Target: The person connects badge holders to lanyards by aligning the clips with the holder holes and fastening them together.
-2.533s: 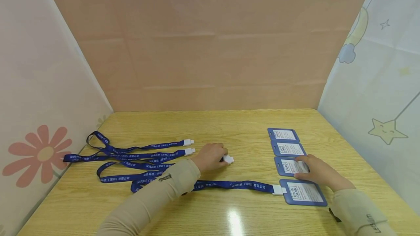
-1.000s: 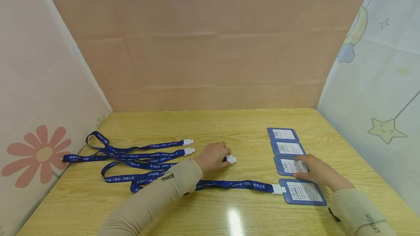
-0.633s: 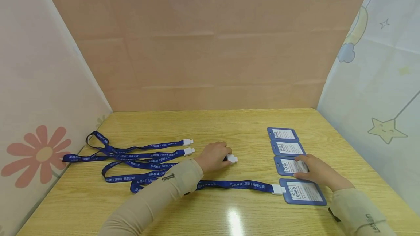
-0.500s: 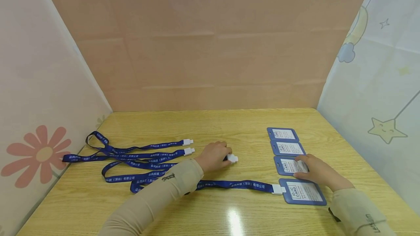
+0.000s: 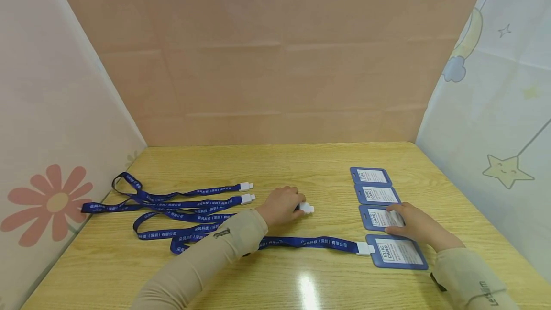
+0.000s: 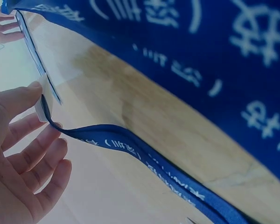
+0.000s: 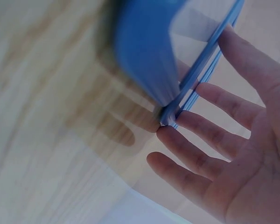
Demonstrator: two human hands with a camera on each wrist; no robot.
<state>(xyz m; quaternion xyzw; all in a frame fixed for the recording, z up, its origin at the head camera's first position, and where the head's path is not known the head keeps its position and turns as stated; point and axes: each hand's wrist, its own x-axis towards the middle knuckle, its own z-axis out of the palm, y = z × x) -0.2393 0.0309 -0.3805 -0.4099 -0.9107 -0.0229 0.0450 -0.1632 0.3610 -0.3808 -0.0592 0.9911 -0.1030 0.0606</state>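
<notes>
My left hand [image 5: 281, 205] pinches the white clip [image 5: 306, 208] of a blue lanyard between thumb and fingers, over the middle of the table. In the left wrist view the thumb lies on the clip [image 6: 44, 100], and the blue strap [image 6: 116, 135] trails away from it. My right hand [image 5: 417, 226] holds the third blue badge holder [image 5: 373, 218] in the column, thumb at its near edge and fingers at its far edge. Its slotted end faces the clip, with a gap between them. The palm hides the holder's right part.
Two badge holders [image 5: 371, 176] lie farther back. The nearest badge holder [image 5: 400, 252] is joined to a lanyard by a white clip [image 5: 365, 249]. Two more lanyards with white clips [image 5: 247, 186] lie on the left, their straps overlapping. Patterned walls flank the wooden table [image 5: 275, 281].
My left hand has shifted slightly to the right with the lanyard clip, toward the badge holder. The right hand and the badge holders have stayed in place.
</notes>
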